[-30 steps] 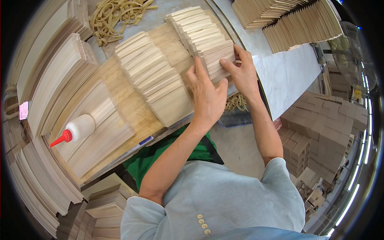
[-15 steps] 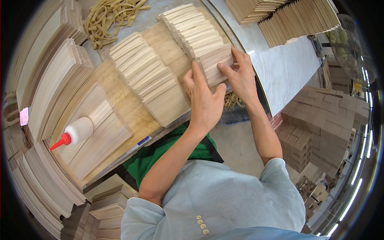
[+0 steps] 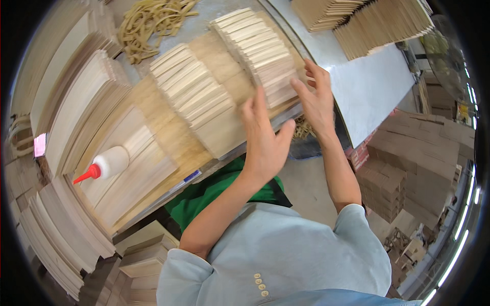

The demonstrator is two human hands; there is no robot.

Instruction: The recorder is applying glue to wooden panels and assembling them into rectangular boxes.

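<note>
A right-hand row of thin, overlapping wooden slats (image 3: 260, 48) lies on the wooden work board (image 3: 218, 64). At its near end, my left hand (image 3: 265, 137) hovers with fingers spread and nothing in its grasp. My right hand (image 3: 315, 99) is beside the row's right edge, fingers parted and slightly curled; whether a fingertip touches a slat I cannot tell. Left of this, a second row of overlapping slats (image 3: 194, 94) reaches the board's front edge. A white glue bottle with a red nozzle (image 3: 112, 162) lies on its side on flat wooden panels (image 3: 148, 171).
Tall stacks of wooden boards (image 3: 84, 97) line the left. Tan elastic bands (image 3: 153, 25) are heaped at the back, with more bands (image 3: 303, 127) in a dark container beneath my right wrist. Stacked panels (image 3: 383, 28) stand on the grey table (image 3: 375, 92). Brown stacks (image 3: 418, 158) fill the right.
Both hands have come away from the near slats of the right row and opened. The slats now lie lower and flatter. The whole view has shifted slightly.
</note>
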